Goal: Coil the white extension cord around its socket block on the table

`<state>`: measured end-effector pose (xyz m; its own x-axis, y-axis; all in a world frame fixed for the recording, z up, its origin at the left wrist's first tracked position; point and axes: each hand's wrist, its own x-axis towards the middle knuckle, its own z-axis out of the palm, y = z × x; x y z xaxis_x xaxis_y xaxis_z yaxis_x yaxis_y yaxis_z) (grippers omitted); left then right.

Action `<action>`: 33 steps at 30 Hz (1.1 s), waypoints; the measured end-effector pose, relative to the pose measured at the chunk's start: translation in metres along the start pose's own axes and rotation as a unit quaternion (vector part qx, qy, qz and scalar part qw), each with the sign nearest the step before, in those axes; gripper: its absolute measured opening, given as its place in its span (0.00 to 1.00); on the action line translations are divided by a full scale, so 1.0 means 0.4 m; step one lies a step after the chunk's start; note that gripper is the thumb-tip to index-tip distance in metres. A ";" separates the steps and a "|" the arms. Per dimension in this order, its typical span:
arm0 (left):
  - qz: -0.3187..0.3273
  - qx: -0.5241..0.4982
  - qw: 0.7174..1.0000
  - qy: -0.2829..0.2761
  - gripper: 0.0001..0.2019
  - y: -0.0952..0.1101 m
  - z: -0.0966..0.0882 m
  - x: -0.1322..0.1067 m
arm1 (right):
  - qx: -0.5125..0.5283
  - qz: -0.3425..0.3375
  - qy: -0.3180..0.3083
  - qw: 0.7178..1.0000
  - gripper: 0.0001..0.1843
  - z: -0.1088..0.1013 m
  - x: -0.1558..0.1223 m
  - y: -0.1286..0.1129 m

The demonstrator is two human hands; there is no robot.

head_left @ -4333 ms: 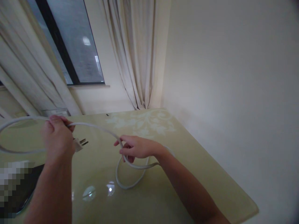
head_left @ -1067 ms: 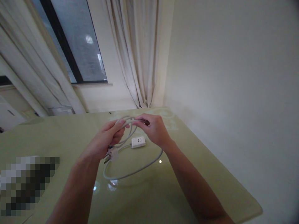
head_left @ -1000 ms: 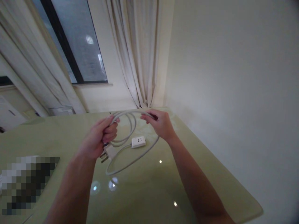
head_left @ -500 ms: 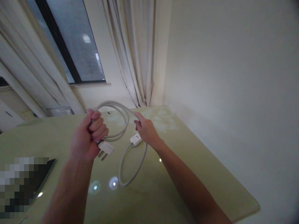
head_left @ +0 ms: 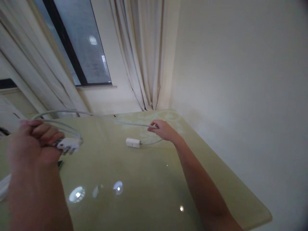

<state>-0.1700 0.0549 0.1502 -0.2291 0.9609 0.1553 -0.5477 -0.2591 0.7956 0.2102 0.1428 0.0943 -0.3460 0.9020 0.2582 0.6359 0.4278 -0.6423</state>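
Observation:
At the left, my left hand (head_left: 38,141) is closed around loops of a pale grey power cord (head_left: 115,121). The cord's white plug (head_left: 69,144) pokes out beside its fingers, prongs pointing down. A single length of cord stretches across to my right hand (head_left: 162,130), which pinches it between thumb and fingers above the table's far part. From there the cord curves down to a white power strip (head_left: 133,143) lying on the tabletop. The loops near my left hand are slightly blurred.
A glossy pale green table (head_left: 134,205) reflects ceiling lights. A plain wall (head_left: 235,80) borders it on the right. Curtains (head_left: 146,54) and a window (head_left: 81,41) stand behind. Part of a dark flat object (head_left: 60,164) shows behind my left forearm.
My left hand has moved left with the loops and plug, while my right has shifted slightly right. The cord between them is stretched longer, and the power strip has turned and shifted left.

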 end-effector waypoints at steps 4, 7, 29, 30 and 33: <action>0.007 0.106 0.994 -0.018 0.16 -0.059 0.130 -0.012 | -0.045 -0.064 0.097 0.992 0.16 -0.019 -0.012 -0.050; -0.007 0.203 0.977 -0.060 0.10 -0.121 0.194 -0.030 | -0.165 -0.091 0.074 0.979 0.16 -0.008 -0.044 -0.120; -0.101 0.106 0.970 -0.193 0.13 -0.144 0.217 -0.050 | 0.045 -0.179 0.212 0.960 0.23 -0.106 -0.086 -0.134; -0.091 0.099 0.971 -0.196 0.12 -0.129 0.208 -0.048 | 0.029 -0.175 0.230 0.957 0.24 -0.120 -0.090 -0.131; -0.091 0.096 0.973 -0.191 0.11 -0.108 0.192 -0.049 | 0.003 -0.154 0.269 0.951 0.27 -0.141 -0.095 -0.126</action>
<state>-0.0800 0.0547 0.1578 0.1928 0.9650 0.1779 -0.3816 -0.0933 0.9196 0.2301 0.0903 0.1576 -0.1109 0.6339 0.7654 0.5564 0.6778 -0.4807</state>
